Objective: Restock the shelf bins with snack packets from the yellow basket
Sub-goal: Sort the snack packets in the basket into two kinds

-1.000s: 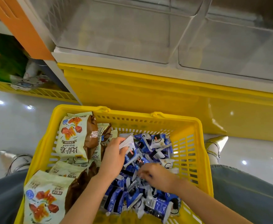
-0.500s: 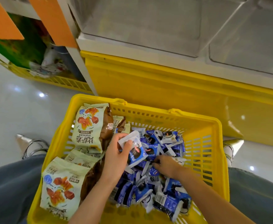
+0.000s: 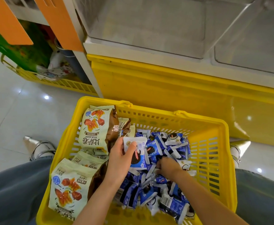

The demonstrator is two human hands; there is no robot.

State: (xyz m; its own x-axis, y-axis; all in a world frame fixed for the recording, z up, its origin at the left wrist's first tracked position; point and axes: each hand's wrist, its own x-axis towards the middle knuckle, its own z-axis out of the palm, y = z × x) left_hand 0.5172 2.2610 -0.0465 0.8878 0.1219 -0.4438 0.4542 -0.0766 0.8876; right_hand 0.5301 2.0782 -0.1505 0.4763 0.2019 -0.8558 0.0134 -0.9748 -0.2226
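In the yellow basket (image 3: 224, 161), the left hand (image 3: 119, 157) grips a few blue snack packets (image 3: 137, 153) while the right hand (image 3: 167, 166) digs, fingers curled, into the blue pile by the basket's right wall.

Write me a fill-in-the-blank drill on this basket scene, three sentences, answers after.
1. The left hand holds a small ____ and white packet.
2. The right hand digs into the pile inside the ____ basket.
3. The clear shelf bins above hold ____ packets.

Answers: blue; yellow; no
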